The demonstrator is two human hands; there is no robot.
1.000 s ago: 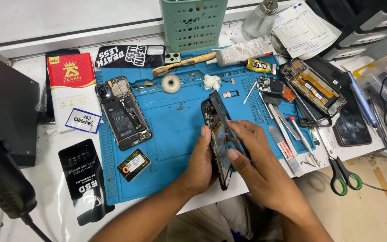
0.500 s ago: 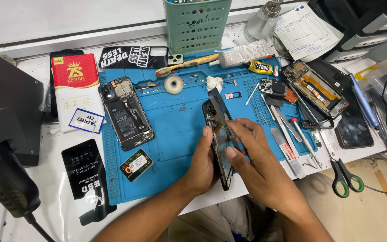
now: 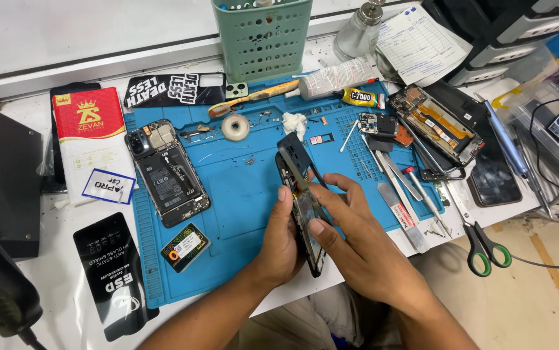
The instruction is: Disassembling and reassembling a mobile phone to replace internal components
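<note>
I have the opened phone (image 3: 302,201) pinched edge-on between my left hand (image 3: 282,243) and right hand (image 3: 357,243), both closed on it, at 6 o'clock over the blue mat (image 3: 240,188). A hard twist might crack it. Another stripped phone (image 3: 166,172) lies at 9 o'clock, scissors (image 3: 483,246) at 3 on the crowded white bench.

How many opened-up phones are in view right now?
3: one held on edge in both hands, one lying left on the blue mat, one at right. Others may be hidden.

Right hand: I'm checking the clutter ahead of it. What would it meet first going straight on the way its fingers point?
Probably the phone frame its fingers already touch; the left hand holds it too.
</note>
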